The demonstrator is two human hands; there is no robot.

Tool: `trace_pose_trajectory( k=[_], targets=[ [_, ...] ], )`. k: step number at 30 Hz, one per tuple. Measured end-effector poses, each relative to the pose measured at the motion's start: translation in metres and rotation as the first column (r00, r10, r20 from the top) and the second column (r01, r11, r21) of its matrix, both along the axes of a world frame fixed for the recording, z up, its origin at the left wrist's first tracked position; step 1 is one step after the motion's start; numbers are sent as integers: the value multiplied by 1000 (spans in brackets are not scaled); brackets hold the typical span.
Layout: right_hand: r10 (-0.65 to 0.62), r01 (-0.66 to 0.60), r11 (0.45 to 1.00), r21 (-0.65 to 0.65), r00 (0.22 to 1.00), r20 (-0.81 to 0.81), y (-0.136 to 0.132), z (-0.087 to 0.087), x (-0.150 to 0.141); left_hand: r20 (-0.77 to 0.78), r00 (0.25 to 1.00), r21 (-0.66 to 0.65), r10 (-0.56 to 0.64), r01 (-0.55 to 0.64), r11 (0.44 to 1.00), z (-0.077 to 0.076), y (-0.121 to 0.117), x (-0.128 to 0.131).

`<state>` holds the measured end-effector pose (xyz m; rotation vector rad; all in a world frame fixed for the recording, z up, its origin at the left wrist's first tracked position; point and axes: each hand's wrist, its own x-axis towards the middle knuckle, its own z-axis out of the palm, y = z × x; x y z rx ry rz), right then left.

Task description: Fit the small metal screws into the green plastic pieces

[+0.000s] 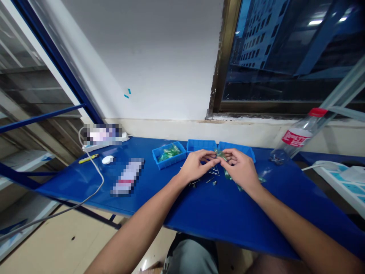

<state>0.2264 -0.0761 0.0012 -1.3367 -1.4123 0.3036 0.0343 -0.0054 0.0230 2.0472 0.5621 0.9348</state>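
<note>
My left hand (196, 165) and my right hand (238, 165) meet above the blue tabletop (228, 213), fingertips close together. My right fingers pinch a small green plastic packet (220, 154). What my left fingertips hold, if anything, is hidden. More green pieces (231, 177) lie under my right palm. Thin metal pins and screws (212, 175) are scattered below my hands. Behind them stand several blue plastic bins (201, 145), and the left one holds green packets (169, 153).
A clear plastic bottle with a red cap (296, 137) lies at the table's right end. A yellow utility knife (88, 158), a white oval object (107, 160) and a blurred box (127, 177) sit left. A white cable (99, 179) hangs over the front edge. A power strip (339, 182) sits right.
</note>
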Motion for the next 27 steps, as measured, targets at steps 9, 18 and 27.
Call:
trace_pose_trajectory(
  k=[9,18,27],
  targets=[
    [132,-137,990,21,977,167,-6,10,-6,52,996,-85,78,-73,994,-11,15,-3],
    [172,-172,985,-7,985,-27,2,3,1,119,993,-237,5,24,971,-15,15,1],
    [2,-3,999,38,1000,26,-1,2,0,68,997,-121,-25,33,992,-5,2,2]
  ],
)
